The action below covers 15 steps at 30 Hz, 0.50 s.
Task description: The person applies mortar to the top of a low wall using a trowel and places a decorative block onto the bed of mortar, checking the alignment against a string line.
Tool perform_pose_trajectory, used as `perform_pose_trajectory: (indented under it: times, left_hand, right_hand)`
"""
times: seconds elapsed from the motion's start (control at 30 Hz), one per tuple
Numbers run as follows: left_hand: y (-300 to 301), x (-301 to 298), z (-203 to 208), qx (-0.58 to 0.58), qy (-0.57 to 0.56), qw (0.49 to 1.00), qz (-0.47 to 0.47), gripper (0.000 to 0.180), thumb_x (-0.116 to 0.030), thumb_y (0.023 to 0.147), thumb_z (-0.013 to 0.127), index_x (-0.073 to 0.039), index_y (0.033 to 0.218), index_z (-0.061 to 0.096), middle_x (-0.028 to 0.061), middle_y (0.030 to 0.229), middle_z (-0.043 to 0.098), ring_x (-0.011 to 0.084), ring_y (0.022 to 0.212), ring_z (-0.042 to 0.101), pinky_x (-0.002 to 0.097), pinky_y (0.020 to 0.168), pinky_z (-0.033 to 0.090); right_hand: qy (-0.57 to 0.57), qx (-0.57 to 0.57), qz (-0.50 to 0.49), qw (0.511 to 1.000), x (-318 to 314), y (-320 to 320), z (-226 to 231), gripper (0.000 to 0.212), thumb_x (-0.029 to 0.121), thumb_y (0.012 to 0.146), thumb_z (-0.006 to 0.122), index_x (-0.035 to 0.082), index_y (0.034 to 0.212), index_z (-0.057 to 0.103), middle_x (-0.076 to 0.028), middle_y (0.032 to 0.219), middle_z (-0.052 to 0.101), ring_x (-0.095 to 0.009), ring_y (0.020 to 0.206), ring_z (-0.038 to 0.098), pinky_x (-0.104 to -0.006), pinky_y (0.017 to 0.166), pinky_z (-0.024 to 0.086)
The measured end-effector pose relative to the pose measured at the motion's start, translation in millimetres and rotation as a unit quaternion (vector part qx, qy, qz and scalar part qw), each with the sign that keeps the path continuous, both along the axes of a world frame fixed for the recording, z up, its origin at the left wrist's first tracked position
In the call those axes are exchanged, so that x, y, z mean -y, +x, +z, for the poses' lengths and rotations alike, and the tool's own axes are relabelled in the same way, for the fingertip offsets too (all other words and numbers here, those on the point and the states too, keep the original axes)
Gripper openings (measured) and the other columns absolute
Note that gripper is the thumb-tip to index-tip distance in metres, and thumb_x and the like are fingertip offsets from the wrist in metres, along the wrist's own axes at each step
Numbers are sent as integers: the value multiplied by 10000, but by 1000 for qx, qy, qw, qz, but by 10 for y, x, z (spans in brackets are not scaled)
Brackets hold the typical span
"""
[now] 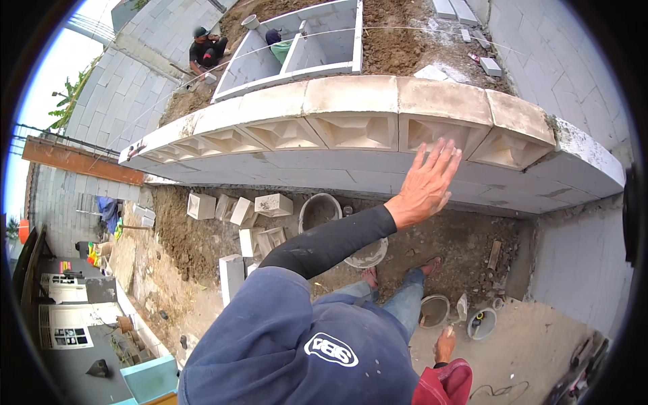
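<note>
My left hand (424, 187), in a black sleeve, is raised with its fingers stretched out. Its fingertips overlap the front of a hollow-faced pale concrete block (445, 108) in the top row of the wall; whether they touch it I cannot tell. Low on the right is my right hand (444, 345), below a red cuff, its fingers drawn together. Anything inside those fingers is too small to make out. Just beyond them a pale pointed piece (462, 307) shows between a mortar bucket (434, 311) and a grey bucket (481, 324) with something yellow and black inside.
A string line (432, 30) stretches above the long block wall (378, 169). Several loose blocks (273, 204) and round tubs (320, 211) stand on the dirt at its foot. Past the wall, a person (206, 50) crouches beside a grey block enclosure (324, 69), with another person (275, 42) inside it.
</note>
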<state>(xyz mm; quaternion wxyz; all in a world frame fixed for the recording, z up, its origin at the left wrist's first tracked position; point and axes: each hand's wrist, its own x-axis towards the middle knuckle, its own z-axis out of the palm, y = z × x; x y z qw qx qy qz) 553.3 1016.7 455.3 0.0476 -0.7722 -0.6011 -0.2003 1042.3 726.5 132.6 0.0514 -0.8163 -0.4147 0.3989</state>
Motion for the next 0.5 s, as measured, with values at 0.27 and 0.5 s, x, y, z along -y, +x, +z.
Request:
perform_pose_trajectory:
  times: [0.27, 0.5]
  left_hand:
    - [-1488, 5146, -3422, 189, -624, 587, 480, 662, -494, 954, 587, 8, 1380, 655, 237, 1483, 585, 383, 1393, 552, 444, 1147, 457]
    - [-1695, 8349, -2551, 171, -513, 569, 619, 592, -507, 919, 584, -18, 1217, 733, 280, 1373, 640, 411, 1310, 583, 437, 1142, 430]
  right_hand:
    - [6, -85, -132, 988, 333, 56, 1556, 282, 320, 1036, 577, 66, 1151, 533, -32, 687, 504, -184, 509, 545, -339, 452, 491]
    - [13, -152, 204, 967, -589, -705, 1304, 344, 344, 1024, 615, 23, 1149, 591, -61, 708, 588, -194, 472, 562, -363, 427, 471]
